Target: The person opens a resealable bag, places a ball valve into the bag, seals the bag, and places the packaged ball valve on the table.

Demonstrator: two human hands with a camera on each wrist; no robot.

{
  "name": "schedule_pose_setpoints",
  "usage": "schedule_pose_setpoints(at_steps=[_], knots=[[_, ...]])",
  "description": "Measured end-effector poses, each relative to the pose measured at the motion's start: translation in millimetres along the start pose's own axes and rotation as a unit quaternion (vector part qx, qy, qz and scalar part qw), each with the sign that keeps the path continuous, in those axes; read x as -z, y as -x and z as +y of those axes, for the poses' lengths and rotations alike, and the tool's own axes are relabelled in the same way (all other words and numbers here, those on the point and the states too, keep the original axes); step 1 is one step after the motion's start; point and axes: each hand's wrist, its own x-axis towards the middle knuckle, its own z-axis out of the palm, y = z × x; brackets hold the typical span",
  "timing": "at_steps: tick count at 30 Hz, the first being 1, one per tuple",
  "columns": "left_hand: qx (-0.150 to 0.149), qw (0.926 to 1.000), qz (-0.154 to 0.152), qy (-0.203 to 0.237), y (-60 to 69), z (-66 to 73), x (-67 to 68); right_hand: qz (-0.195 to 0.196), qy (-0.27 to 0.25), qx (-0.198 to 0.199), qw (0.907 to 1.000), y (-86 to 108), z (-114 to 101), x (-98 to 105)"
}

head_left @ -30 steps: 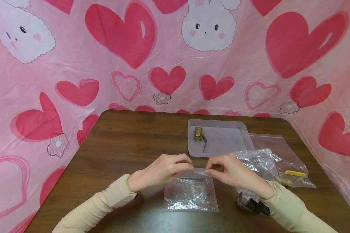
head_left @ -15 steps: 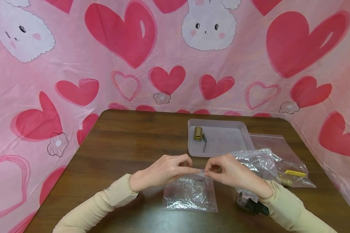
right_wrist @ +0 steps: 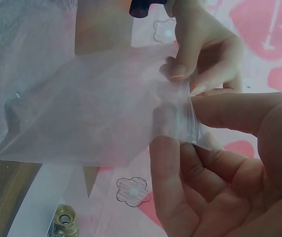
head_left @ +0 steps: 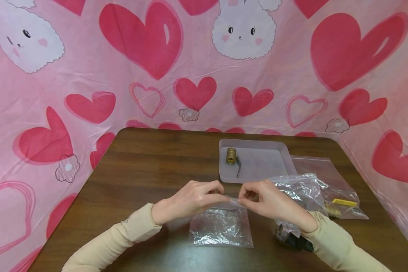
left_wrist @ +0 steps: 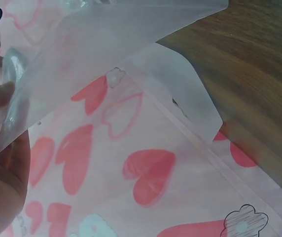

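A clear plastic zip bag (head_left: 221,226) hangs between both hands, its upper edge raised and its shiny lower part over the table. My left hand (head_left: 193,198) pinches the upper edge on the left side. On the other side my right hand (head_left: 270,200) pinches the same edge between thumb and forefinger, close to the left fingertips. In the right wrist view the bag's ridged mouth (right_wrist: 188,113) lies between the right thumb and forefinger, with the left hand (right_wrist: 207,54) just beyond. The left wrist view shows the left hand (left_wrist: 8,173) at the bag's edge. No contents show inside.
Behind the hands stands a translucent tray (head_left: 261,162) with a brass fitting (head_left: 231,155) and a grey lever (head_left: 238,168). At right lie crumpled clear bags (head_left: 300,189), one with a yellow-handled brass piece (head_left: 344,203). A dark object (head_left: 297,240) sits by the right sleeve.
The left forefinger reached right along the bag's edge, then drew back slightly. The bag has shifted a little to the left. The right hand has barely moved.
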Motion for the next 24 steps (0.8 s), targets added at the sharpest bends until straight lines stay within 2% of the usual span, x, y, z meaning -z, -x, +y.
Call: schedule_pose_setpoints(at_steps=[7,17,24], knots=[[0.005,0.9997,0.024,0.005,-2.8,0.6,-1.2,0.008,-0.002,0.012,0.9999,-2.0,0.6,-6.8],[0.000,0.9998,0.018,-0.007,-4.2,6.6,-1.6,-0.002,-0.019,0.011,0.9997,-4.3,1.3,-10.1],[-0.010,0.9992,0.029,-0.026,-6.0,9.2,-0.7,-0.002,-0.024,0.014,0.9996,-4.4,2.4,-10.8]])
